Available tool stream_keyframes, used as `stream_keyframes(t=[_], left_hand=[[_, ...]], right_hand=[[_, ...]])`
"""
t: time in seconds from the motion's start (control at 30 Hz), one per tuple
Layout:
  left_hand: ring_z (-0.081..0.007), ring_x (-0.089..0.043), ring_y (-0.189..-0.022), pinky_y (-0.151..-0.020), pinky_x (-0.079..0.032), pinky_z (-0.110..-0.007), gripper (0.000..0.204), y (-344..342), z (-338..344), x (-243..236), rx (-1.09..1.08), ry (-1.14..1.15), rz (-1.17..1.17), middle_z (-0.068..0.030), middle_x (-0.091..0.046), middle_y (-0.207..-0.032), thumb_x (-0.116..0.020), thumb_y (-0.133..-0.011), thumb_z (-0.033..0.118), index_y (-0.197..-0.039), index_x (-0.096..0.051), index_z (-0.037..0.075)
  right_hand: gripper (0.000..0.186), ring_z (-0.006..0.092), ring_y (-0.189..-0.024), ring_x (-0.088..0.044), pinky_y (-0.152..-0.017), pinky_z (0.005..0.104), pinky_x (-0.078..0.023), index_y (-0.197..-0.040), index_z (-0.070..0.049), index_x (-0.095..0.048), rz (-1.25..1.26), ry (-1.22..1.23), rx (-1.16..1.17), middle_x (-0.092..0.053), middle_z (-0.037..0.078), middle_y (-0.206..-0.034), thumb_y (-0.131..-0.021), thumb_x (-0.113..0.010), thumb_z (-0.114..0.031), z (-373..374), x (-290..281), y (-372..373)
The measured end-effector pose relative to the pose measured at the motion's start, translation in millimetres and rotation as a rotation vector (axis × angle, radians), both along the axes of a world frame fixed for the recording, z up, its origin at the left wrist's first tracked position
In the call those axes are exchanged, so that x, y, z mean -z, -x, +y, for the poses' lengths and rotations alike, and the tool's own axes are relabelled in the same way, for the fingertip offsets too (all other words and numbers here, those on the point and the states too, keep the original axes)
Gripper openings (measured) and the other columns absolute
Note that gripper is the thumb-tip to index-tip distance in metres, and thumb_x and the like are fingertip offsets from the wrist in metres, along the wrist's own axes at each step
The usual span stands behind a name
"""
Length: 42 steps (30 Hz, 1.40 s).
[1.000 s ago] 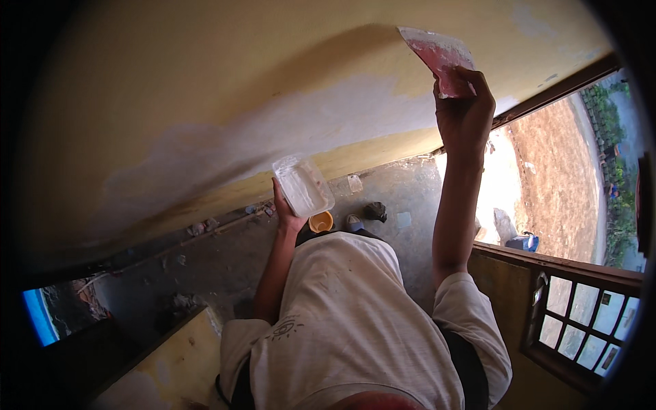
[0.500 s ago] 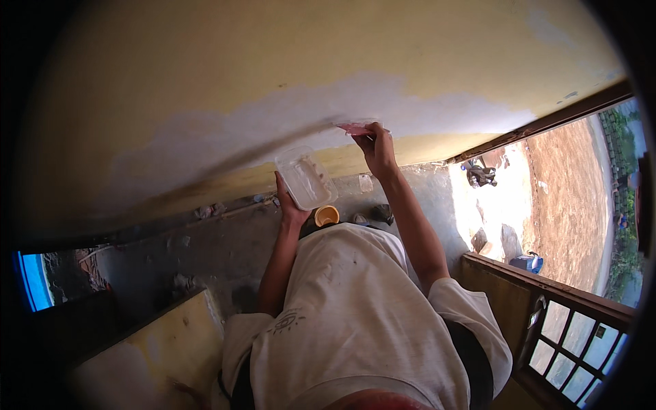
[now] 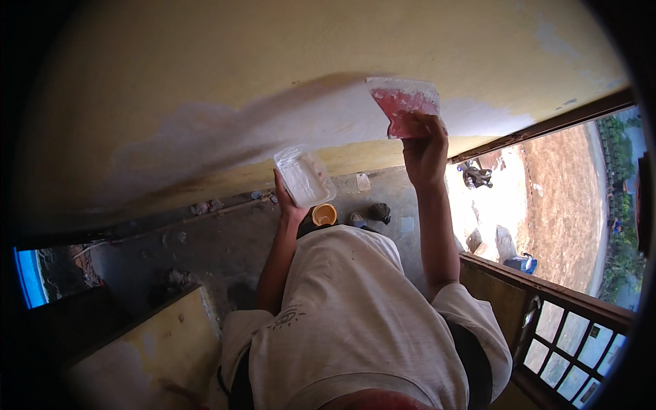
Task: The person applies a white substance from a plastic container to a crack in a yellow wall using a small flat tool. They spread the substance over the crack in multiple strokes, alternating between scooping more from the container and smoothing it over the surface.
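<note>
My right hand (image 3: 426,152) pinches a red putty scraper (image 3: 404,104), its broad, white-smeared edge up against the wall (image 3: 328,48). A pale patch of filler (image 3: 232,130) spreads across the yellow paint left of the scraper. Lower down, my left hand (image 3: 290,205) is closed round the side of a clear plastic tub (image 3: 305,176), which has white paste inside. The tub is tilted, with its mouth facing up toward me. Whether the scraper's edge presses on the wall I cannot tell.
An orange bucket (image 3: 324,214) stands on the grey floor (image 3: 225,239) by my feet, near a black bag (image 3: 379,212). On the right, a doorway gives onto sunlit ground (image 3: 567,205), beside a window door (image 3: 574,338). A low yellow wall (image 3: 164,335) is at the lower left.
My right hand has moved up and to the right with the scraper, whose flat red face now shows. The left hand and tub have stayed nearly in place.
</note>
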<state>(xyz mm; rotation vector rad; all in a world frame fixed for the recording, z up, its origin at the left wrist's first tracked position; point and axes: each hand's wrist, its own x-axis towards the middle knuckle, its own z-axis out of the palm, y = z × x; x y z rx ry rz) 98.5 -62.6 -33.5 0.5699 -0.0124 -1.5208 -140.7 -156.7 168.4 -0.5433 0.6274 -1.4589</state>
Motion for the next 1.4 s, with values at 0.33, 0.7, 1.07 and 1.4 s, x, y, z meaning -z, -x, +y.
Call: stream_keyframes(t=[0.33, 0.7, 1.07, 1.4], left_hand=[[-0.0355, -0.057, -0.12, -0.103, -0.044, -0.056, 0.076, -33, 3, 13, 0.179, 0.054, 0.065, -0.0123, -0.058, -0.134, -0.039, -0.094, 0.07, -0.144, -0.045, 0.013], [-0.0293, -0.052, -0.127, -0.108, -0.041, -0.055, 0.063, -45, 4, 17, 0.119, 0.034, 0.119, -0.0071, -0.054, -0.139, -0.042, -0.098, 0.061, -0.143, -0.046, 0.017], [-0.0314, -0.054, -0.124, -0.106, -0.042, -0.056, 0.069, -38, 5, 17, 0.117, 0.035, 0.126, -0.0107, -0.055, -0.137, -0.041, -0.097, 0.064, -0.143, -0.046, 0.013], [-0.0294, -0.054, -0.125, -0.107, -0.042, -0.054, 0.066, -25, -1, 16, 0.111, 0.045, 0.074, -0.0082, -0.055, -0.138, -0.039, -0.098, 0.062, -0.144, -0.044, 0.014]], right_hand=[[0.025, 0.0266, -0.097, -0.069, -0.09, 0.0373, -0.055, -0.099, 0.004, -0.061, 0.208, -0.305, -0.224, -0.069, 0.019, -0.1, -0.096, -0.048, -0.017, -16, 179, -64], [0.02, 0.0234, -0.096, -0.065, -0.091, 0.0329, -0.055, -0.101, 0.008, -0.06, -0.017, 0.094, -0.114, -0.065, 0.017, -0.101, -0.095, -0.052, -0.008, -16, -72, -47], [0.018, 0.0218, -0.081, -0.069, -0.081, 0.0358, -0.057, -0.093, 0.001, -0.063, 0.296, -0.213, -0.144, -0.068, 0.011, -0.083, -0.093, -0.053, -0.013, 8, 117, -37], [0.027, 0.0257, -0.106, -0.065, -0.098, 0.0352, -0.051, -0.1, 0.007, -0.063, 0.207, -0.039, -0.263, -0.068, 0.019, -0.103, -0.098, -0.045, -0.014, -39, 70, -61]])
